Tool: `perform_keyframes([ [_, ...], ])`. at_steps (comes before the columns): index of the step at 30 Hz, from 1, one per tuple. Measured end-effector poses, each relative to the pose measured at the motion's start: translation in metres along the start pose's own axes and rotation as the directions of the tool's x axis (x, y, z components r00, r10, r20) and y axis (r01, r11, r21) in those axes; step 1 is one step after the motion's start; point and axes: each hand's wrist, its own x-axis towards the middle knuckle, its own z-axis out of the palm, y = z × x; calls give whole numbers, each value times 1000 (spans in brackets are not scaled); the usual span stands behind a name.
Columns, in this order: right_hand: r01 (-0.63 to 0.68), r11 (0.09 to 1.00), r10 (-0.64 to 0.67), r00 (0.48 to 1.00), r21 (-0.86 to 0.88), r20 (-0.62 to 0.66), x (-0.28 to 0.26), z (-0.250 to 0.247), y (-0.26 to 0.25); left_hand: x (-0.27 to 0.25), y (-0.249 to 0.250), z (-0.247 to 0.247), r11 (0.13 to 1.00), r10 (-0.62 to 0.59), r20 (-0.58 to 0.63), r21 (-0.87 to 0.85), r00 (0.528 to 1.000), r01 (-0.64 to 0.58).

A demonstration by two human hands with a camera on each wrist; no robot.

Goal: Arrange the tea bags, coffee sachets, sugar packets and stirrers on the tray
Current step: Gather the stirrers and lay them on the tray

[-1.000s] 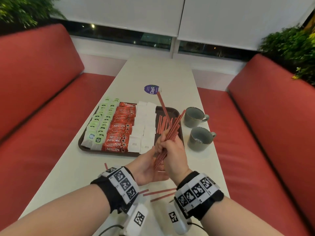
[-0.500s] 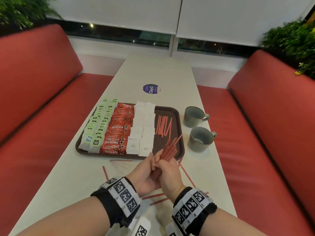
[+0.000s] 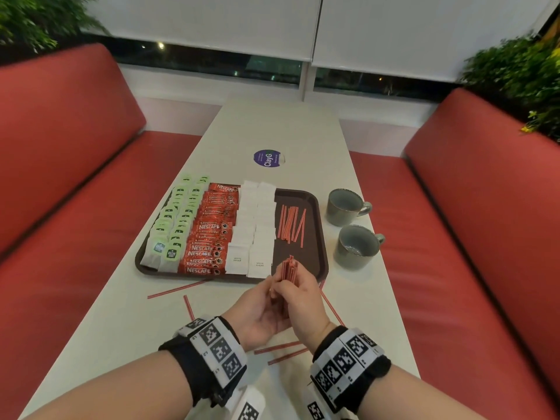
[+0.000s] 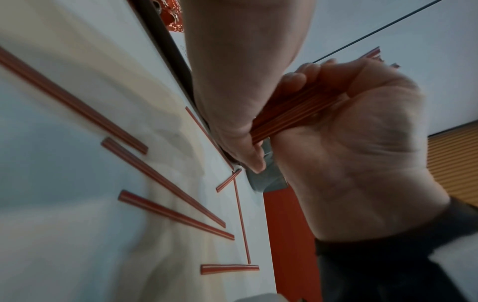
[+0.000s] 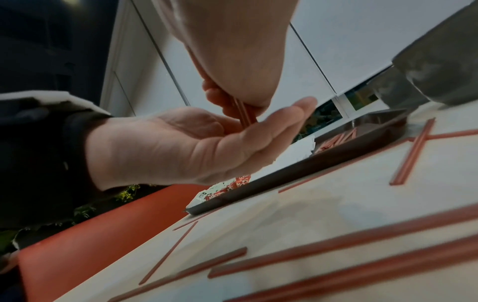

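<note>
Reading left to right, tray (image 3: pixel 321 237) holds tea bags (image 3: pixel 174 221), coffee sachets (image 3: pixel 212 231), sugar packets (image 3: pixel 253 228), few stirrers (image 3: pixel 291 222). Left hand (image 3: pixel 257 310) open, cupped under stirrer bundle (image 3: pixel 288 269) gripped by right hand (image 3: pixel 298 298) just short of the tray's near edge. Loose stirrers (image 3: pixel 178 288) on bench (image 3: pixel 121 322) remain: nearly done.

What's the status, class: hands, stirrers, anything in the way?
Right hand grips stirrer bundle at tray edge; left hand open, cupped beside. Loose stirrers lie on table. Nothing blocking.
</note>
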Motion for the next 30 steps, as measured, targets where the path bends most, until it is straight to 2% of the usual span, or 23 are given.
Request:
perform_keyframes([
  [4, 77, 992, -77, 997, -97, 6, 4, -1, -1, -6, 1, 0, 999, 41, -8, 4, 999, -40],
  [10, 116, 965, -108, 993, -234, 45, -3, 11, 9, -14, 6, 2, 994, 111, -50, 17, 993, -111],
  [13, 143, 940, -127, 989, -311, 71, -4, 19, 11, -18, 9, -2, 995, 96, -38, 10, 995, -96],
  [15, 62, 954, -56, 998, -293, 29, 6, 24, 10, -22, 14, -9, 991, 59, -18, 118, 998, -56],
  [17, -72, 970, 64, 997, -234, -42, 27, 24, 4, -28, 22, -19, 957, 61, -16, 286, 998, -54],
  [19, -219, 963, 205, 974, -160, -96, 62, 17, -4, -37, 34, -31, 897, 147, -65, 429, 987, -105],
  [20, -274, 943, 258, 961, -192, -103, 82, 12, -8, -43, 41, -37, 860, 210, -87, 491, 974, -141],
  [23, -343, 825, 316, 939, -450, -135, 139, -6, -16, -61, 62, -57, 769, 362, -108, 596, 926, -231],
  [26, -403, 673, 346, 913, -620, -218, 178, -13, -25, -72, 77, -78, 715, 421, -130, 656, 897, -240],
  [28, -363, 424, 352, 910, -830, -218, 193, -12, -31, -75, 81, -91, 680, 423, -162, 707, 891, -194],
  [30, -350, 300, 365, 902, -887, -232, 206, -13, -28, -77, 83, -103, 651, 417, -180, 743, 891, -154],
])
